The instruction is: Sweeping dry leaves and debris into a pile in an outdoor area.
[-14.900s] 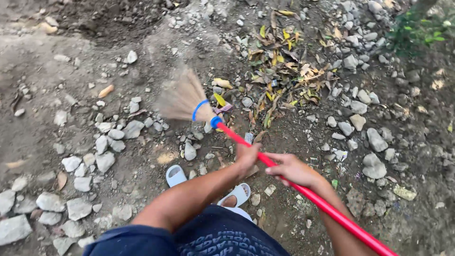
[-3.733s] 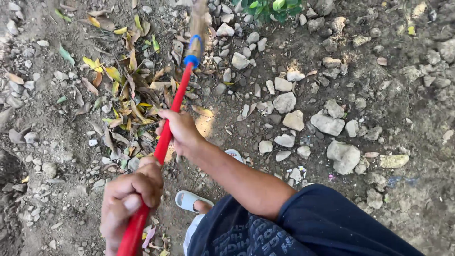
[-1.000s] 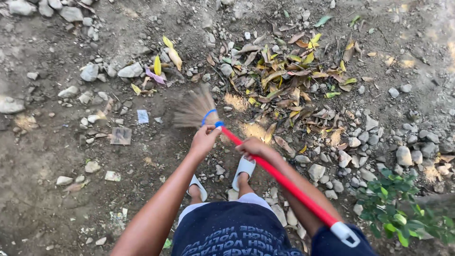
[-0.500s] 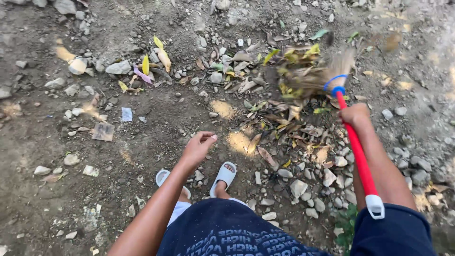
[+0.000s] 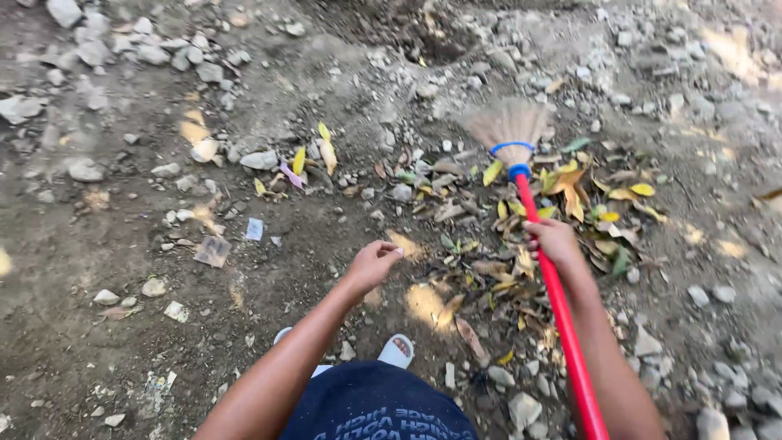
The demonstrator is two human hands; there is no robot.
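A broom [image 5: 533, 212] with a red handle, a blue collar and a tan bristle fan is shown held by the right hand [image 5: 554, 242], whose fingers are wrapped closed around the upper shaft. The bristles are seen resting at the far edge of a heap of dry leaves [image 5: 521, 220] (yellow, brown and a few green) on stony bare ground [image 5: 122, 269]. The left hand [image 5: 373, 262] is held free above the dirt with fingers loosely curled, nothing being grasped. White sandals [image 5: 397, 352] are visible below it, and scattered grey stones [image 5: 261, 160] and a few paper scraps [image 5: 213, 251] are noted to the left.
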